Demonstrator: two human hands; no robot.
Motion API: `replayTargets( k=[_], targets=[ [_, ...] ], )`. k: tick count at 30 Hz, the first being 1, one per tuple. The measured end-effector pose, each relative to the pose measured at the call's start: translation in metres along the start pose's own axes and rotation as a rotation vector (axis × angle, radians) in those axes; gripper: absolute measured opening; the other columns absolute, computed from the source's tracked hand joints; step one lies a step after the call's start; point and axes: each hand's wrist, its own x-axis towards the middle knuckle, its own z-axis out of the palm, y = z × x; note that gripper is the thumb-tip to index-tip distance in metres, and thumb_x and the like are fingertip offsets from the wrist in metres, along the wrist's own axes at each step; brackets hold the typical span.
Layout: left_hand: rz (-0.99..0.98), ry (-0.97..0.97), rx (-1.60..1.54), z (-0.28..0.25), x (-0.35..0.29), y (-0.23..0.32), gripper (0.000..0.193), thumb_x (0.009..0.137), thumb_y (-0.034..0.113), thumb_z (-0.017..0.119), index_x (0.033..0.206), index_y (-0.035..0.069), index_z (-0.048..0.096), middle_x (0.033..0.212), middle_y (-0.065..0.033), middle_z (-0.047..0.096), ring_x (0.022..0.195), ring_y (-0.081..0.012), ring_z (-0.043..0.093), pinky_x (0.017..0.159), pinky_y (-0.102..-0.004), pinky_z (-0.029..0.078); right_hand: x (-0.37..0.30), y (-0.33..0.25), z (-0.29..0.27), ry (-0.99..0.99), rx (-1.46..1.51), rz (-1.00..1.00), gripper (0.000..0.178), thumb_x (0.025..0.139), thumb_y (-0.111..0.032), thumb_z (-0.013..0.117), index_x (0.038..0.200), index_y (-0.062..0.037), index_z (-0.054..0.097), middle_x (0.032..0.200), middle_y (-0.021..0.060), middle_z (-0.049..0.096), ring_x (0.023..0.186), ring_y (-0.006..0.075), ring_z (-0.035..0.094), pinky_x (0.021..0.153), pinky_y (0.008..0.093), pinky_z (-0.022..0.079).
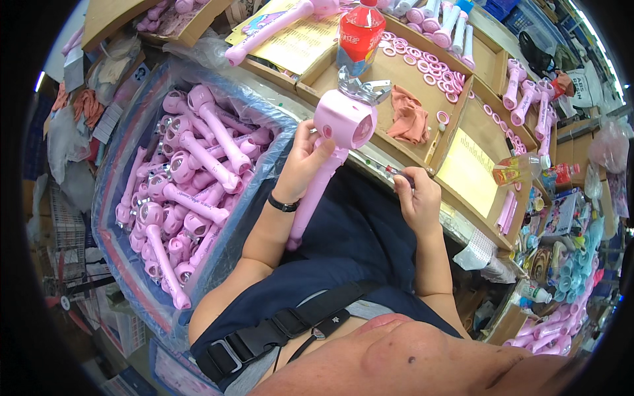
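Observation:
My left hand [312, 158] is wrapped round the neck of a pink toy wand [347, 122], just below its round head. A silver crown [362, 87] tops the wand, and its long handle slants down towards my lap. In my right hand [421, 198], thumb and fingers pinch a thin pen-like tool [389, 169]. Its slim end points left, towards the wand but apart from it; the exact kind is too small to tell. To the left, a large blue-lined bin [281, 135] holds many similar pink wands [198, 148].
Cardboard trays on the bench hold pink rings [432, 69], an orange cloth [408, 115] and a yellow sheet [465, 165]. A red-labelled bottle [360, 36] stands behind the wand. More wands [528, 96] lie at the right, near a bottle of yellow liquid [518, 170].

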Motion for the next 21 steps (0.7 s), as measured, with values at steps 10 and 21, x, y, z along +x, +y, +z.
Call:
replayTargets(
  k=[10,21],
  targets=[
    [0.128,-0.015,0.190,-0.005,-0.003,-0.003,0.053,0.090,0.020,0.064,0.128,0.002,0.033,0.123,-0.0107,0.052,0.112,-0.0122,0.048,0.093,-0.0260,0.040,-0.006,-0.011,0.009,-0.129,0.334,0.364,0.017,0.095,-0.015,0.052,0.087,-0.0001,0.056,0.063,0.0047,0.059,0.052,0.0088,0.054,0.049,0.0217,0.043],
    [0.062,0.036,-0.312,-0.029,0.006,-0.017,0.053,0.093,0.051,0.046,0.117,0.004,0.047,0.086,-0.0103,0.061,0.069,-0.0180,0.061,0.061,-0.0291,0.050,0.000,-0.046,0.005,0.086,0.163,-0.094,0.049,0.077,-0.018,0.073,0.120,-0.0029,0.055,0.080,0.0070,0.059,0.055,0.0146,0.051,0.052,0.0262,0.045]
  ],
)
